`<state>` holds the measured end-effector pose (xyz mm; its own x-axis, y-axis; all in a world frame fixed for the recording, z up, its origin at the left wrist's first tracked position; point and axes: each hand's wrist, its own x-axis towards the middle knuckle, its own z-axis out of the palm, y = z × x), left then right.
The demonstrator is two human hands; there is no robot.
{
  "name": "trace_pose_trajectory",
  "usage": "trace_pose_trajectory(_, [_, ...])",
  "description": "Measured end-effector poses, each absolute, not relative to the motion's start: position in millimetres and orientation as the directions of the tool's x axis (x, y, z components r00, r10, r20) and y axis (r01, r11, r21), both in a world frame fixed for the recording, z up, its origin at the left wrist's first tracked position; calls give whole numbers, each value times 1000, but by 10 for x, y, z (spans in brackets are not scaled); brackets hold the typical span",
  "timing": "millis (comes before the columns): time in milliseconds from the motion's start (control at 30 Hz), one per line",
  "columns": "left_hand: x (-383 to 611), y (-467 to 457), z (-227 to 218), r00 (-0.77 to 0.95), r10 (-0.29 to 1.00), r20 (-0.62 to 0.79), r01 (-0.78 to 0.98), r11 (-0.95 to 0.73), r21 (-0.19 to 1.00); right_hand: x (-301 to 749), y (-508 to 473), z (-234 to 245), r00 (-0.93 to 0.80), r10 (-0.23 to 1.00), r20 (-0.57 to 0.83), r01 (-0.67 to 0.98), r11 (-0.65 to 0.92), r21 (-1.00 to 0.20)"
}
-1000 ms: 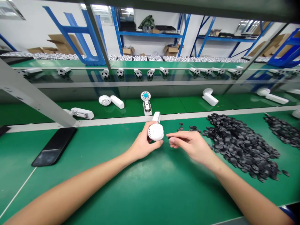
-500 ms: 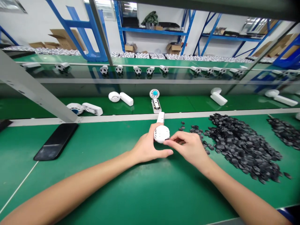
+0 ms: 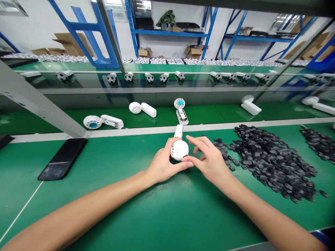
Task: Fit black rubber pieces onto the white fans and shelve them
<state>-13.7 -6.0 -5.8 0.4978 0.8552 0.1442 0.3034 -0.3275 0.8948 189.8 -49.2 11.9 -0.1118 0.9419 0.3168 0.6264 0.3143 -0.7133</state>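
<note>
My left hand [image 3: 163,160] is closed around a white handheld fan [image 3: 179,150]. Its round slotted head faces up toward me, and its handle points away over the pale bench rail. My right hand [image 3: 206,153] is at the head's right side, its thumb touching the lower right edge. Its index finger is raised and spread from the thumb. A small dark piece [image 3: 185,157] shows at that edge, partly hidden by the thumb. To the right lies a big pile of small black plastic pieces [image 3: 274,160], with a looser cluster [image 3: 221,148] beside my right hand.
A black phone [image 3: 62,158] lies on the green bench at left, near a slanted grey post [image 3: 42,101]. Beyond the rail, a green belt [image 3: 162,122] carries several white fan parts, including an opened fan [image 3: 182,116]. Behind are football-patterned units [image 3: 150,77] and blue shelving [image 3: 170,33].
My right index finger has lifted from its pinch and spread away from the thumb. Fan parts on the near belt have shifted right; the football-patterned units behind have shifted left.
</note>
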Motion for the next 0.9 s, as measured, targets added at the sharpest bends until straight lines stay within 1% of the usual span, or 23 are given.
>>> trace_pose_trajectory(67, [-140,-68,-57,501,851,156,305,-342,889,1908,-481,109,-169,939,299,570,341,-748])
trace_pose_trajectory(133, [-146,-74,-54,512,843,165,312,-362,878,1912,-476,94,-193,946,262,498,325,-804])
trace_pose_trajectory(233, [-160,-78,-52,529,833,163,334,-382,862,1906,-485,81,-151,971,183,400,229,-887])
trace_pose_trajectory(367, [-175,-66,-62,538,829,156,339,-382,860,1883,-489,80,-72,982,175,313,189,-931])
trace_pose_trajectory(533, [-161,-35,-72,534,834,139,261,-319,911,1879,-428,113,-97,980,171,325,194,-926])
trace_pose_trajectory(667, [-150,-6,-72,510,851,124,206,-261,943,2001,-365,188,-189,976,107,359,170,-918])
trace_pose_trajectory(733, [-157,15,-78,500,858,116,203,-246,948,2149,-325,224,-209,974,87,450,175,-876])
trace_pose_trajectory(767, [-164,28,-84,498,860,111,196,-236,952,2241,-301,236,-197,975,98,522,189,-832])
trace_pose_trajectory(833, [-181,54,-97,499,860,104,158,-208,965,2435,-250,242,-167,975,148,690,223,-689])
trace_pose_trajectory(900, [-199,75,-109,514,852,102,102,-178,979,2602,-205,227,-194,967,167,811,254,-527])
